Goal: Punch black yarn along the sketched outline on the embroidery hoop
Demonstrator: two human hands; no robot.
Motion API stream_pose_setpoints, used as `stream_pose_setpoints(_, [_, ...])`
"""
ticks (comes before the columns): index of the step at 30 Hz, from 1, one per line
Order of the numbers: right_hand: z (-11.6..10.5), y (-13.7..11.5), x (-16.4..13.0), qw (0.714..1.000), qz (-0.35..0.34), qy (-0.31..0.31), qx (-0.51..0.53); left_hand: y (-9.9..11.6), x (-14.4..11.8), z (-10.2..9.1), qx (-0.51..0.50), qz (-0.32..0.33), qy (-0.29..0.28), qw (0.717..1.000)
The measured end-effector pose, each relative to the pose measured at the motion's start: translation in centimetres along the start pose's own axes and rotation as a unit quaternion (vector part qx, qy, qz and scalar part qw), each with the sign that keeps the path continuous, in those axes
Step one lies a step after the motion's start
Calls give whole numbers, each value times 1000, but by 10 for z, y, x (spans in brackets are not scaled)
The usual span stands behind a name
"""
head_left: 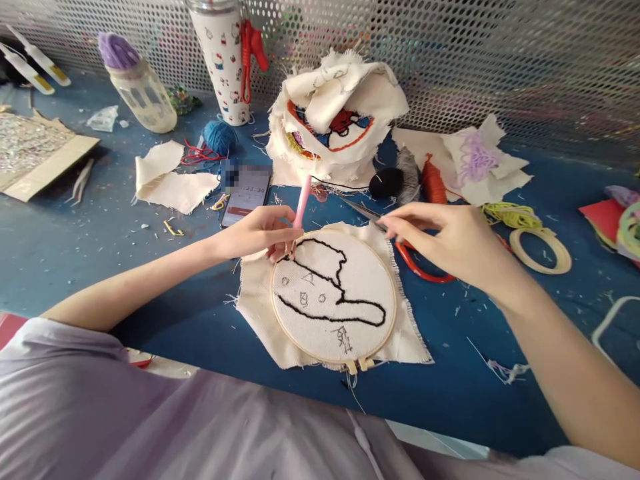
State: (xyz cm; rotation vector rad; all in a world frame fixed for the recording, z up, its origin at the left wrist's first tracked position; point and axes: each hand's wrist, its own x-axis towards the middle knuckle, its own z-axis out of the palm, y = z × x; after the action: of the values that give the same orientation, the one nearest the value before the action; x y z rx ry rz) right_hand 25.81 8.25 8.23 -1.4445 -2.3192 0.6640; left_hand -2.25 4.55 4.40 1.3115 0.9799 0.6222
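My left hand [263,233] is closed around a pink punch needle [302,203], held upright at the upper left rim of a wooden embroidery hoop [396,303]. Black yarn runs from the tool's top to a black yarn ball [386,183]. White cloth [330,340] is stretched in the hoop, with a black looped outline and small pencil marks on it. To the right, the fingers of my right hand [435,233] pinch a pair of red-handled scissors [420,267] near the middle. The blades point up and left; my fingers partly cover them.
Behind the hoop are a phone [246,193], a pile of stitched cloth hoops [335,113] and a tumbler [223,63]. Orange yarn [434,180] and a tape roll [541,251] lie on the right. A bottle [143,93] and cardboard [45,167] sit left. Perforated metal [475,60] borders the back.
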Motion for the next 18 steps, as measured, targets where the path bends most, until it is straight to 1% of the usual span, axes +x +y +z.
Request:
stream_pose_setpoints(1, [7,-7,6,996,0,-30,84,-1,0,2,-7,0,-6,1000])
stream_pose_setpoints(2, [14,-12,12,987,9,-66,147,-2,-1,3,-13,-3,-10,1000])
stream_pose_setpoints(3, [23,-15,20,975,16,-85,204,-3,-1,5,-17,-7,-15,1000])
stream_pose_setpoints(5, [42,-19,35,950,21,-97,296,-5,-2,8,-25,-11,-24,999])
stream_pose_setpoints(8, [66,-17,59,905,13,-92,415,-8,-4,13,-33,-3,-22,999])
stream_pose_setpoints(11, [79,-15,76,864,-5,-64,500,-12,-5,18,-28,5,-16,999])
stream_pose_setpoints(13, [83,-13,83,844,-4,-53,533,-16,-4,20,-27,10,-21,999])
stream_pose_setpoints(15, [85,-10,86,835,1,-44,548,-22,-2,22,-37,14,-24,999])
stream_pose_setpoints(18, [89,-7,85,833,5,-25,552,-31,2,22,-65,18,-16,998])
